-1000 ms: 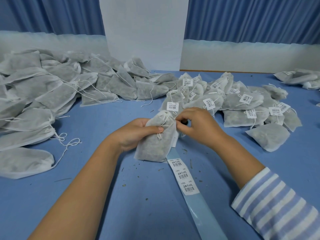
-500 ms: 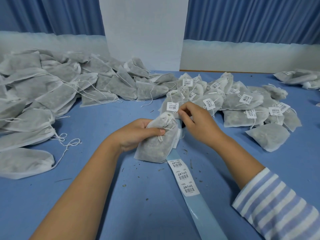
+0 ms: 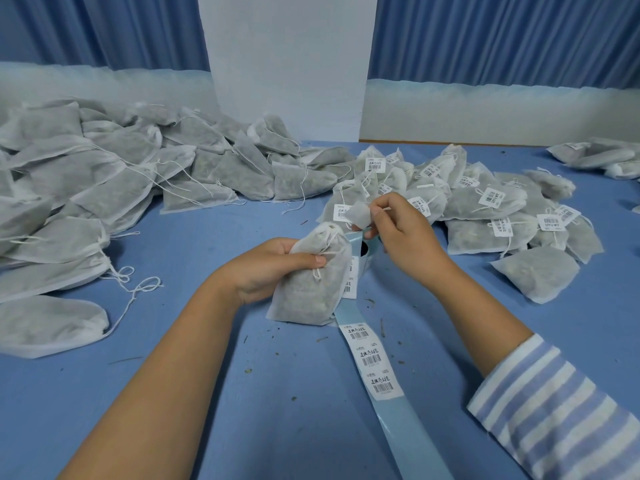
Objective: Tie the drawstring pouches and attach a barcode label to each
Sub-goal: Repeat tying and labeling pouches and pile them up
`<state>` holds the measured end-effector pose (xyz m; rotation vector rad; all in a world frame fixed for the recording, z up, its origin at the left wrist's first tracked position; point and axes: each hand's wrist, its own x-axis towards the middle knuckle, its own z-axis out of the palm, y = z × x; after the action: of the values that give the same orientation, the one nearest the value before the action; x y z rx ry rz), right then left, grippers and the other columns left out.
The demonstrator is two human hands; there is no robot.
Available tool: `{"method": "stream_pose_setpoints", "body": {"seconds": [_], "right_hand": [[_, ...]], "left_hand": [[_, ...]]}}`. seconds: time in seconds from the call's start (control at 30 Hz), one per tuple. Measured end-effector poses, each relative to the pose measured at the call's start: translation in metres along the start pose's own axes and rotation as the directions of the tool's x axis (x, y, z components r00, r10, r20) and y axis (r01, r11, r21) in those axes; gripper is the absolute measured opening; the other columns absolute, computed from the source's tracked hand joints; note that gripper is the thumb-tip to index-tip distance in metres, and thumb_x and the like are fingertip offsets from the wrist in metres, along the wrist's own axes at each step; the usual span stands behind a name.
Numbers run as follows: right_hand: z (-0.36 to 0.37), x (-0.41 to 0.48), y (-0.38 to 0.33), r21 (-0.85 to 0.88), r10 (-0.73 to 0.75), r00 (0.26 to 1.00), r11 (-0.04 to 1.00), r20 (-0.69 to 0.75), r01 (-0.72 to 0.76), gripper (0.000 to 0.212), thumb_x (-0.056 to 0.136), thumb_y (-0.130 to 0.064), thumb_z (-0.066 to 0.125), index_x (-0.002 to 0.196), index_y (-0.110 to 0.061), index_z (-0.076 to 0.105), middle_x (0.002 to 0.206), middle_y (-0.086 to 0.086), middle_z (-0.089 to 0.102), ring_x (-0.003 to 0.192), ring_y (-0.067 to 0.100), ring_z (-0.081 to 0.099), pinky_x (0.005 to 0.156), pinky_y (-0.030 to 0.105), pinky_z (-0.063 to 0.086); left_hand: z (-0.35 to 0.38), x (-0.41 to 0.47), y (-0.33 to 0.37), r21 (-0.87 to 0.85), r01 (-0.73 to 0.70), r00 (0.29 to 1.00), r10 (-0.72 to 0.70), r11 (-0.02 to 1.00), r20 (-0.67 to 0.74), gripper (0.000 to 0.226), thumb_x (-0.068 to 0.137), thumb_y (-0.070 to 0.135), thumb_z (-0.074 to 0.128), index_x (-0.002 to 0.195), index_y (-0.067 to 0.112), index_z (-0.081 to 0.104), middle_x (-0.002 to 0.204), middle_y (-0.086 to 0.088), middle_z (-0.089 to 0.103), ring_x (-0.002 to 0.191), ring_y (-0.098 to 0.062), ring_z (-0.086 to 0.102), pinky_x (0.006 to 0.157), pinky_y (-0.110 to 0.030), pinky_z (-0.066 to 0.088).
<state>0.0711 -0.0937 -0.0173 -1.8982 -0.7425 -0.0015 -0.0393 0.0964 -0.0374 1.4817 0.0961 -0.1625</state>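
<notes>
— Where is this?
— A blue table (image 3: 277,393) in front of blue curtains (image 3: 502,39) and a white pillar (image 3: 287,64). On the left lies a big heap of unlabelled grey pouches (image 3: 114,188), and on the right a smaller heap of labelled pouches (image 3: 485,209).
— And the pouch in hand?
— It stands upright at centre. The left hand (image 3: 266,268) grips the drawstring pouch (image 3: 308,289) round its upper half, thumb across the front. The gathered neck pokes above the fingers, and the knotted drawstring (image 3: 317,271) hangs below the thumb.
— The other hand?
— The right hand (image 3: 405,230) is just beside the neck, up and to the right. Its thumb and forefinger pinch a single white label (image 3: 358,214), blank side toward the camera.
— Any writing?
— A pale blue backing strip (image 3: 408,431) runs from behind the pouch toward the camera, carrying three barcode labels (image 3: 372,358). Each has a line of dark characters over a barcode, and I cannot read them.
</notes>
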Motion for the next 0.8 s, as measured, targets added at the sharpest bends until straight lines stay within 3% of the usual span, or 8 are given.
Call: {"method": "stream_pose_setpoints", "body": {"seconds": [0.2,0.33,0.47,0.63,0.73,0.8], "right_hand": [[-0.001,-0.002,-0.006,0.066,-0.02,0.999,0.998,-0.047,0.023,0.014,0.103,-0.016,0.042,0.095,-0.015,0.053,0.082,0.001,0.065,0.066,-0.002,0.061,0.062,0.017,0.042],[-0.002,-0.002,-0.01,0.097,-0.071,0.986,0.992,-0.149,0.086,0.012,0.099,-0.015,0.052,0.091,-0.018,0.061,0.068,-0.001,0.054,0.058,0.009,0.05,0.061,0.025,0.041],[0.003,-0.005,-0.019,0.246,-0.028,0.994,0.968,-0.11,0.054,0.013,0.096,-0.006,0.057,0.094,-0.012,0.068,0.068,0.001,0.061,0.054,0.003,0.055,0.052,0.018,0.044],[0.01,-0.011,-0.026,0.348,0.016,0.999,0.937,-0.046,0.001,0.019,0.091,0.004,0.058,0.095,-0.009,0.073,0.08,0.001,0.072,0.071,0.003,0.068,0.064,0.016,0.052],[0.014,-0.013,-0.027,0.372,0.021,0.996,0.928,-0.083,0.011,0.015,0.09,-0.001,0.063,0.094,-0.009,0.076,0.078,-0.002,0.074,0.071,0.007,0.069,0.063,0.017,0.051],[0.015,-0.015,-0.029,0.405,-0.001,0.995,0.913,-0.101,0.042,0.019,0.088,-0.003,0.068,0.105,-0.012,0.072,0.075,-0.003,0.073,0.071,0.007,0.069,0.063,0.017,0.051]], "left_hand": [[-0.002,-0.001,0.0,-0.07,0.032,0.998,-0.036,0.997,-0.046,0.013,0.075,0.024,0.072,0.078,0.016,0.08,0.093,-0.006,0.077,0.087,-0.016,0.074,0.07,-0.024,0.057],[-0.009,-0.008,0.008,-0.168,-0.011,0.992,-0.01,0.986,-0.123,0.026,0.076,0.024,0.069,0.099,0.013,0.075,0.101,-0.005,0.076,0.092,-0.015,0.073,0.074,-0.024,0.058],[-0.013,-0.013,0.02,-0.219,-0.102,0.958,0.037,0.97,-0.285,0.018,0.089,0.025,0.066,0.104,0.016,0.07,0.096,0.0,0.077,0.088,-0.012,0.074,0.069,-0.026,0.06],[0.002,-0.006,0.021,-0.164,-0.038,0.885,-0.043,0.986,-0.463,0.022,0.096,0.029,0.064,0.101,0.009,0.068,0.081,-0.001,0.077,0.072,-0.012,0.074,0.056,-0.025,0.058],[0.009,-0.003,0.019,-0.209,-0.032,0.913,-0.057,0.977,-0.403,0.018,0.095,0.023,0.064,0.101,0.007,0.068,0.089,-0.005,0.077,0.076,-0.012,0.074,0.062,-0.025,0.06],[0.011,-0.003,0.019,-0.251,-0.048,0.946,-0.036,0.967,-0.322,0.016,0.094,0.014,0.064,0.107,0.006,0.069,0.1,-0.007,0.077,0.087,-0.015,0.075,0.066,-0.026,0.06]]}}
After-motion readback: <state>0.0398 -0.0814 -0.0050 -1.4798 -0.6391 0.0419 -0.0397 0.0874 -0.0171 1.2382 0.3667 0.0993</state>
